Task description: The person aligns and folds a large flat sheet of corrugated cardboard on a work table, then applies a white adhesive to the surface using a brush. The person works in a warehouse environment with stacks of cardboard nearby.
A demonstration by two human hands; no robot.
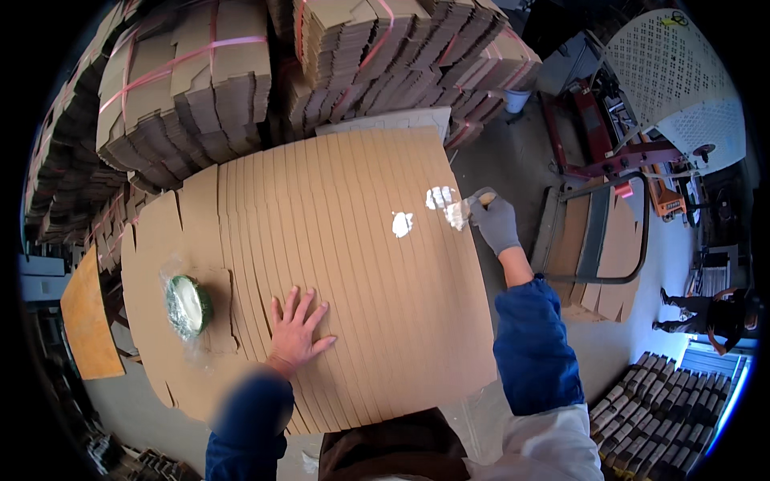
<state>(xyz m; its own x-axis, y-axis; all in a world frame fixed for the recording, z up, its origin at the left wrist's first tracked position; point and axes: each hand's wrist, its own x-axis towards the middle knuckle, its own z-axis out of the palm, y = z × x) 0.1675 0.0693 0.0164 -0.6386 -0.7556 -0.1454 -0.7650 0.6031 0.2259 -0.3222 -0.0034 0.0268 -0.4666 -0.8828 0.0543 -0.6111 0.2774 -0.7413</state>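
Overlapping flat cardboard sheets (361, 337) lie fanned out in front of me, their edges forming long parallel lines. My left hand (297, 333), bare, rests flat on them with the fingers spread. In a grey glove, my right hand (496, 223) grips a brush (459, 213) at the right edge of the sheets. The brush head is coated in white. Beside it, a white wet-looking patch (402, 224) marks the cardboard. Left of my left hand, a green bowl (189, 307) wrapped in clear plastic holds something white and sits on a small cardboard piece (220, 301).
Tall stacks of strapped cardboard (184, 88) rise behind the sheets. To the right stands a cart (597, 232) carrying cardboard, with a red-framed machine (593, 128) beyond it. Another person (714, 314) stands far right, near bundled stacks (658, 409). A wooden board (90, 321) leans at left.
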